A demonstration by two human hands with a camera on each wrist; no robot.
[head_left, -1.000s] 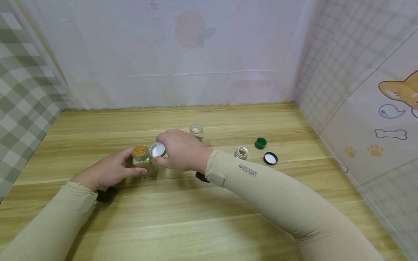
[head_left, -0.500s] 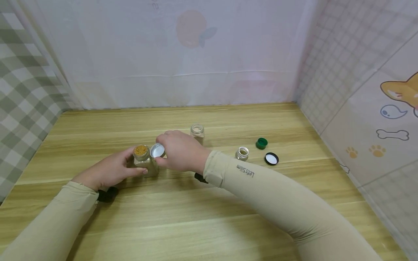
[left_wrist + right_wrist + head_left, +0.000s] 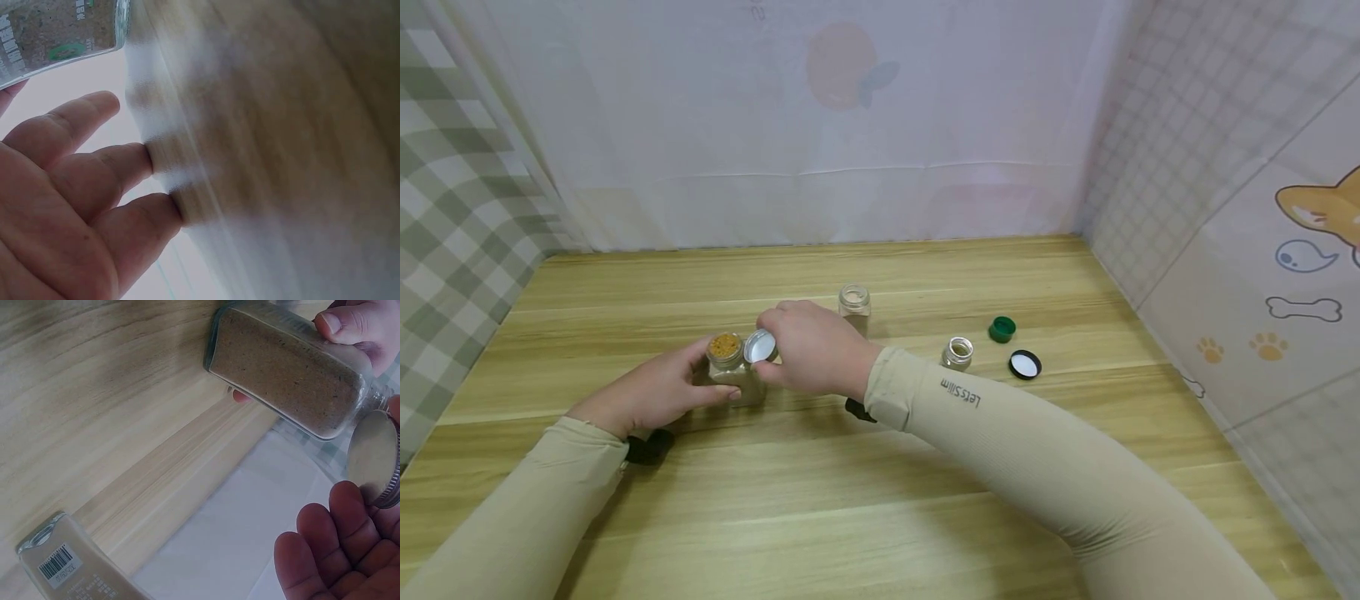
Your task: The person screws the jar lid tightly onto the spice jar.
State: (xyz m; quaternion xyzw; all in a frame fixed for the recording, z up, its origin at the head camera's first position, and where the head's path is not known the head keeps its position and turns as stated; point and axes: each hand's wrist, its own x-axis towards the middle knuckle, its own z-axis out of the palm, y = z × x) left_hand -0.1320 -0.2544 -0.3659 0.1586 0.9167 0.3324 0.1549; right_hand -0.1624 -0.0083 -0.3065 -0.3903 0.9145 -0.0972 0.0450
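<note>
On the left part of the table, my left hand (image 3: 662, 390) grips a square glass jar (image 3: 737, 385) of brown-orange powder between thumb and fingers. The jar stands upright with its mouth uncovered. In the left wrist view its lower edge shows at the top left, with the other fingers (image 3: 134, 164) near the tabletop. My right hand (image 3: 812, 348) pinches a silvery metal lid (image 3: 762, 346) right beside the jar's neck, its white inside tilted up. In the right wrist view the lid (image 3: 375, 456) overlaps the jar's neck; I cannot tell if they touch.
Beyond my right hand stands another uncovered glass jar (image 3: 854, 307) with pale contents. A smaller uncovered jar (image 3: 957, 353) is partly behind my right sleeve. A green cap (image 3: 1002, 329) and a black-rimmed lid (image 3: 1025, 364) lie to its right. Cloth walls border the wooden table (image 3: 760, 517).
Both hands hold nearly the same places, still with the jar and the metal lid. The whole scene has shifted very slightly to the right in the head view.
</note>
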